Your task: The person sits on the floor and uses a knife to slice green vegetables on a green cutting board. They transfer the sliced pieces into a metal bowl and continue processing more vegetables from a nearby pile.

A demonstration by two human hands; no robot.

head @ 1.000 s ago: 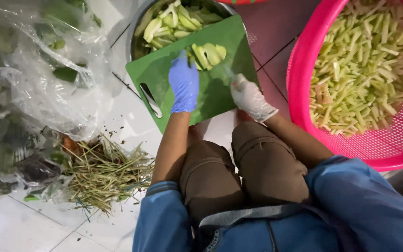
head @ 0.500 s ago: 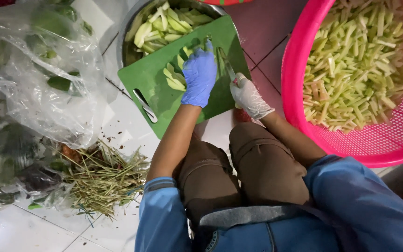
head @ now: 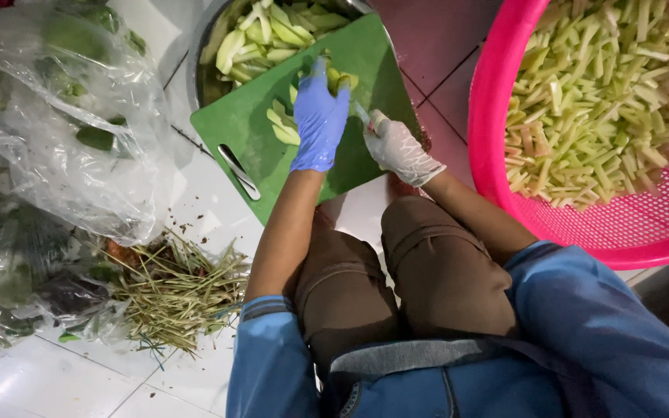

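The left hand in a blue glove presses flat on green slices on the green board. At its 3 o'clock, the right hand grips a knife tight.

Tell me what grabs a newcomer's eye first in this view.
The bright pink basket at the right, heaped with pale green strips, stands out most. In the middle, the left hand in a blue glove presses green slices on a green cutting board, while the right hand in a white glove grips a knife beside it.
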